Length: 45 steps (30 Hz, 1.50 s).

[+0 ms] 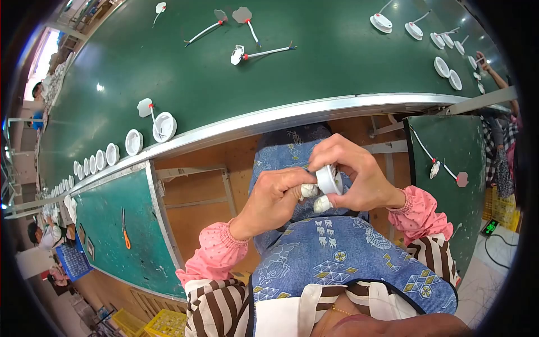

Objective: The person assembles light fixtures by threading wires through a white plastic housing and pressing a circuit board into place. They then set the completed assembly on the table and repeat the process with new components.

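In front of my lap, my right hand (359,174) grips a white round plastic housing (327,181), with its fingers over the top and the thumb underneath. Small parts show inside its open side, too small to name. My left hand (272,199) is closed in a pinch against the other side of the housing; what lies between those fingertips is hidden. White wrapping covers both thumb tips.
On the green conveyor belt (185,73) stand a row of white round housings (133,142) and several white cables with metal plates (242,15). Orange-handled scissors (126,238) lie on the left side table. More cabled parts (461,179) lie on the right one. Other people sit farther off.
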### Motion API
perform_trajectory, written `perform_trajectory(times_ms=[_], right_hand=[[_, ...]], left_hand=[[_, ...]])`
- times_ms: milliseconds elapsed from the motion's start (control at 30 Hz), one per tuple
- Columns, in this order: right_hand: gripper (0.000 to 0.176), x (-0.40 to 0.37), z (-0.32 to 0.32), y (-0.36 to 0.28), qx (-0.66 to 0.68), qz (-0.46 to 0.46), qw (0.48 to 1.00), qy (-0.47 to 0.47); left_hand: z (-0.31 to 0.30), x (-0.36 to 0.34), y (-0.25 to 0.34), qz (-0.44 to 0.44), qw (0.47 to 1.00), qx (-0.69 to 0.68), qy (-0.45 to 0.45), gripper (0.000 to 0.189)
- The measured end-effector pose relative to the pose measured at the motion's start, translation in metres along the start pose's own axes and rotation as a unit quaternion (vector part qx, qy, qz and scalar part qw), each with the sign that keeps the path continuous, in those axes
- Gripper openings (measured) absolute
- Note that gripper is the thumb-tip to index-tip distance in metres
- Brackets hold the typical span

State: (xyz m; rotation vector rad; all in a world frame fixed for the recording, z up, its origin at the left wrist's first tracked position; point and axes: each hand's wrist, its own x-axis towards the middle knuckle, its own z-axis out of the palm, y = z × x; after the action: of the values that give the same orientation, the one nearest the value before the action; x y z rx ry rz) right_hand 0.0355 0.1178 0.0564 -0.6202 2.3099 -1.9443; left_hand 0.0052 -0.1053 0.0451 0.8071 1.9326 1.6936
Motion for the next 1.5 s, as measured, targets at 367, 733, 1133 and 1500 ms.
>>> perform_trajectory(times_ms=[367, 733, 1133, 1500], right_hand=[[0.051, -0.003, -0.002, 0.018, 0.105, 0.096, 0.99, -0.01], [0.071, 0.012, 0.012, 0.013, -0.183, -0.01, 0.98, 0.083], [0.072, 0.014, -0.006, -0.012, -0.275, -0.096, 0.954, 0.069], [0.024, 0.014, 0.016, 0.016, -0.263, -0.07, 0.932, 0.237]], left_hand=[[0.002, 0.0, -0.007, -0.081, 0.993, -0.083, -0.002, 0.016], [-0.017, 0.015, -0.033, 0.133, 0.972, 0.192, 0.032, 0.025], [0.012, 0.007, -0.028, -0.039, 0.972, -0.194, 0.128, 0.046], [0.042, 0.011, -0.031, 0.025, 0.968, -0.059, 0.243, 0.041]])
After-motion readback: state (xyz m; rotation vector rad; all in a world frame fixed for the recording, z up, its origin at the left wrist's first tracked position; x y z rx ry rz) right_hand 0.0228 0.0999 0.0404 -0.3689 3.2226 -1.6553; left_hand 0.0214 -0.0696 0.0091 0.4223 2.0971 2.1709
